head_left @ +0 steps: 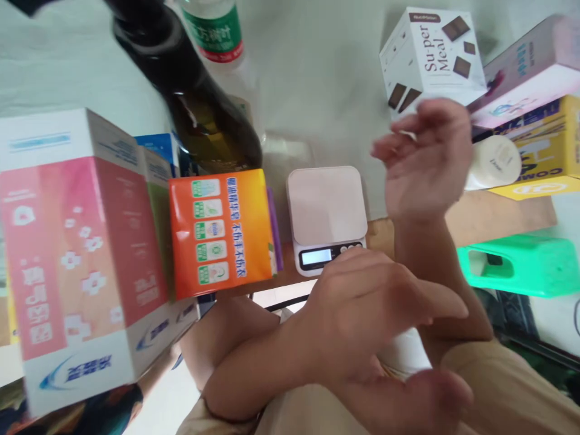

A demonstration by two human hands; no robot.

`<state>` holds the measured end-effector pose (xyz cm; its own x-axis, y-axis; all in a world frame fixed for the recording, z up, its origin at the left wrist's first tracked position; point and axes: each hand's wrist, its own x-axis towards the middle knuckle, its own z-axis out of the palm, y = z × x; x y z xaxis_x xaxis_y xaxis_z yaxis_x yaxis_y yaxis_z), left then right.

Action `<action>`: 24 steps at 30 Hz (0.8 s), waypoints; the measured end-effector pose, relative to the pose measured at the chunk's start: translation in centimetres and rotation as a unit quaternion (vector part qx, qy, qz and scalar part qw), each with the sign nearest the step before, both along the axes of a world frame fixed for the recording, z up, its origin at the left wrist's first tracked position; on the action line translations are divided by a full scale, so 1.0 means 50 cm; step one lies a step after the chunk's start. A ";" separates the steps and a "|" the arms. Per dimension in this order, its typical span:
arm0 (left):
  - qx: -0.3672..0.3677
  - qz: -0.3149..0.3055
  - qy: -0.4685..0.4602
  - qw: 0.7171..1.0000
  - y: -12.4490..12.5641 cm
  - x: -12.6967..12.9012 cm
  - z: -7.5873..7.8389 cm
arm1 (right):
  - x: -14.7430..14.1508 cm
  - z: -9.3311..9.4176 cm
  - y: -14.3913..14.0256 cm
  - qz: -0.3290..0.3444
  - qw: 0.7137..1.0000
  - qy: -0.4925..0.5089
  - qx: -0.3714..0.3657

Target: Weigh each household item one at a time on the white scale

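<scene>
A white kitchen scale (327, 205) with a lit display sits at the table edge, and its plate is bare. My left hand (367, 308) is just in front of the scale, back of the hand up, covering part of its button panel; whether it touches the scale I cannot tell. Its fingers point right, apart and holding nothing. To the right of the scale, my right hand (428, 160) is raised with loosely bent, parted fingers and nothing in them. A white-capped bottle (495, 160) stands just beyond it. Both hands are slightly blurred.
Left are a tall pink-and-white box (72, 254), an orange soap pack (222, 235), a dark pump bottle (203, 109) and a clear green-labelled bottle (215, 30). Right are a white "Su-per Meal" box (435, 54), a pale pink box (530, 69), a yellow box (544, 148) and a green plastic object (539, 266).
</scene>
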<state>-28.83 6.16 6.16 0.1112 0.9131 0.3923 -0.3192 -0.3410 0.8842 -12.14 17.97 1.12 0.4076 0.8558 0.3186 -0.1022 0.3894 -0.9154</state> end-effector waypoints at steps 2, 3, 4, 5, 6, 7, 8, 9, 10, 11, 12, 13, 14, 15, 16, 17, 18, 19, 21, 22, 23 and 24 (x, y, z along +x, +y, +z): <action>-0.034 0.007 -0.019 0.999 -0.007 0.033 -0.014 | 0.036 -0.001 -0.047 -0.139 0.989 0.014 0.058; -0.033 -0.016 -0.006 0.999 -0.007 0.044 -0.024 | 0.055 -0.001 -0.061 -0.198 0.977 0.005 0.073; -0.020 -0.050 0.012 0.998 -0.006 0.050 -0.033 | 0.074 -0.002 -0.070 -0.250 0.965 -0.017 0.081; -0.002 -0.079 0.026 0.997 -0.002 0.054 -0.044 | 0.095 -0.001 -0.076 -0.295 0.951 -0.052 0.080; 0.018 -0.103 0.038 0.994 0.003 0.056 -0.054 | 0.117 0.000 -0.079 -0.339 0.933 -0.094 0.076; 0.036 -0.126 0.055 0.990 0.009 0.058 -0.064 | 0.141 0.001 -0.082 -0.374 0.915 -0.138 0.068; 0.053 -0.147 0.072 0.985 0.014 0.060 -0.073 | 0.166 0.002 -0.084 -0.397 0.900 -0.173 0.056; 0.068 -0.167 0.089 0.980 0.019 0.063 -0.082 | 0.192 0.000 -0.086 -0.404 0.893 -0.194 0.041; 0.077 -0.181 0.105 0.975 0.023 0.070 -0.088 | 0.217 -0.003 -0.088 -0.403 0.892 -0.202 0.027; 0.080 -0.190 0.119 0.971 0.026 0.079 -0.093 | 0.242 -0.009 -0.090 -0.398 0.895 -0.199 0.017; 0.079 -0.196 0.134 0.968 0.028 0.092 -0.097 | 0.266 -0.017 -0.090 -0.390 0.901 -0.190 0.014; 0.074 -0.197 0.146 0.967 0.028 0.108 -0.099 | 0.287 -0.026 -0.088 -0.381 0.907 -0.176 0.016; 0.065 -0.193 0.156 0.967 0.029 0.129 -0.099 | 0.305 -0.037 -0.085 -0.377 0.912 -0.159 0.026; 0.056 -0.186 0.161 0.968 0.029 0.154 -0.099 | 0.321 -0.047 -0.081 -0.373 0.917 -0.139 0.034; 0.046 -0.177 0.162 0.970 0.030 0.183 -0.100 | 0.333 -0.056 -0.076 -0.375 0.919 -0.115 0.035; 0.031 -0.165 0.158 0.973 0.031 0.215 -0.101 | 0.342 -0.063 -0.071 -0.380 0.920 -0.090 0.026; 0.012 -0.152 0.152 0.977 0.035 0.249 -0.103 | 0.348 -0.068 -0.067 -0.386 0.920 -0.063 0.010; -0.008 -0.141 0.146 0.979 0.040 0.284 -0.106 | 0.352 -0.071 -0.063 -0.392 0.919 -0.038 -0.010; -0.052 -0.127 0.142 0.980 0.056 0.352 -0.116 | 0.354 -0.072 -0.063 -0.396 0.917 -0.004 -0.044; -0.082 -0.121 0.143 0.979 0.066 0.384 -0.122 | 0.355 -0.071 -0.065 -0.400 0.915 0.002 -0.053; -0.114 -0.115 0.145 0.976 0.078 0.412 -0.128 | 0.356 -0.070 -0.069 -0.402 0.914 0.003 -0.063; -0.149 -0.108 0.146 0.972 0.092 0.438 -0.133 | 0.358 -0.070 -0.073 -0.404 0.912 0.001 -0.075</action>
<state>-6.94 10.74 -0.50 0.3804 0.9241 0.0360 -0.0750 -0.0080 0.9971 5.76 14.33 -2.36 0.9243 0.3110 0.2211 0.1607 0.2083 -0.9648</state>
